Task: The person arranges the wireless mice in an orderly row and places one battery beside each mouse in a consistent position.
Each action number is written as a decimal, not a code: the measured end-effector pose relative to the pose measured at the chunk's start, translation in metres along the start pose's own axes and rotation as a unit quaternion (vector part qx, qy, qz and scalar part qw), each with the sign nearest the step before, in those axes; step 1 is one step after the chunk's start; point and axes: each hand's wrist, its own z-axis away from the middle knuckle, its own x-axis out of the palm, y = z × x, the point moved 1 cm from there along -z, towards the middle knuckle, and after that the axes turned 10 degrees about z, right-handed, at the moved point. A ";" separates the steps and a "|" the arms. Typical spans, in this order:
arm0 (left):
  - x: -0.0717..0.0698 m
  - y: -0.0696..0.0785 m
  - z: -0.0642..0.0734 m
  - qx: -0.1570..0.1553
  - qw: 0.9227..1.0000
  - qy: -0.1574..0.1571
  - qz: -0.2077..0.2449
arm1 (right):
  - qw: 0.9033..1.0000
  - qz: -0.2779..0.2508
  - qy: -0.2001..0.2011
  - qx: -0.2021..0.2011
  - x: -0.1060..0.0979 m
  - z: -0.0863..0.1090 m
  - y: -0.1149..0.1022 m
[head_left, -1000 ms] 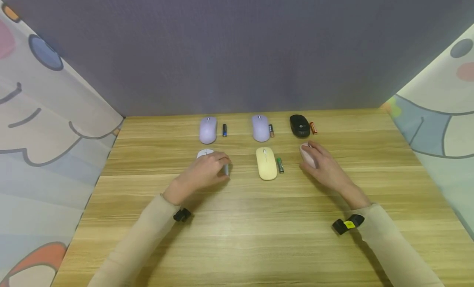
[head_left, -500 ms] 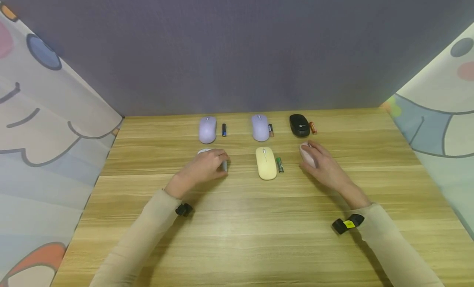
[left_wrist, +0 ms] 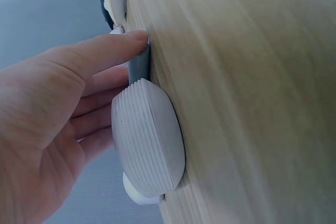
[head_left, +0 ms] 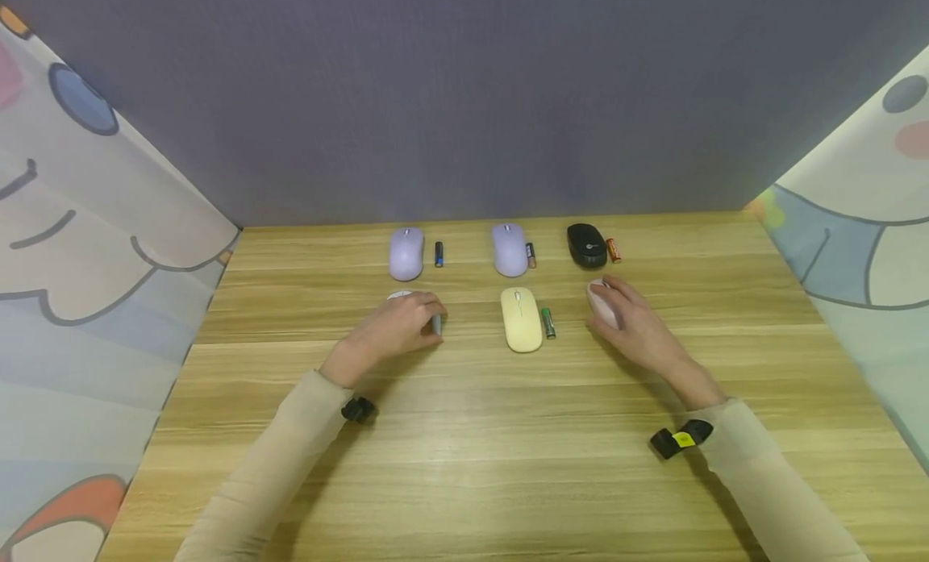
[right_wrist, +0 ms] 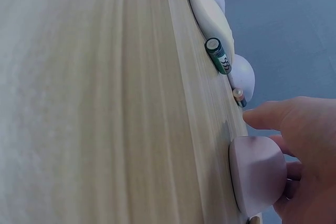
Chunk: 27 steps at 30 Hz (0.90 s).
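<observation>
My left hand [head_left: 392, 328] pinches a grey battery [left_wrist: 139, 69] between thumb and fingers, close to the table. Right beside that battery lies a white mouse [left_wrist: 149, 140] with ribbed sides, mostly covered by the hand in the head view. On the other side, my right hand [head_left: 642, 332] holds a pink mouse [right_wrist: 257, 174] on the table, fingers curved over its far end. The thumb stands slightly off the mouse in the right wrist view. Just past this mouse a battery end [right_wrist: 255, 220] peeks out, largely hidden.
Between the hands lies a yellow mouse [head_left: 522, 320] with a green battery [head_left: 548, 323] beside it. Behind stand two lilac mice [head_left: 406, 254] and a black mouse [head_left: 586, 246], each with a battery to its right. A grey panel [head_left: 464, 102] borders the wooden table's back edge.
The left hand has shifted slightly left with the grey battery, toward the white mouse. My right hand and the pink mouse stay where they were.
</observation>
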 end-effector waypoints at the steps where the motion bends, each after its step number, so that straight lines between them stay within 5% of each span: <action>1: 0.000 0.000 0.000 -0.001 1.000 -0.001 -0.001 | 1.000 0.000 0.000 0.000 0.000 0.000 0.000; 27: -0.001 0.000 -0.001 -0.007 1.000 -0.015 0.003 | 1.000 -0.001 0.007 -0.002 0.001 0.001 -0.001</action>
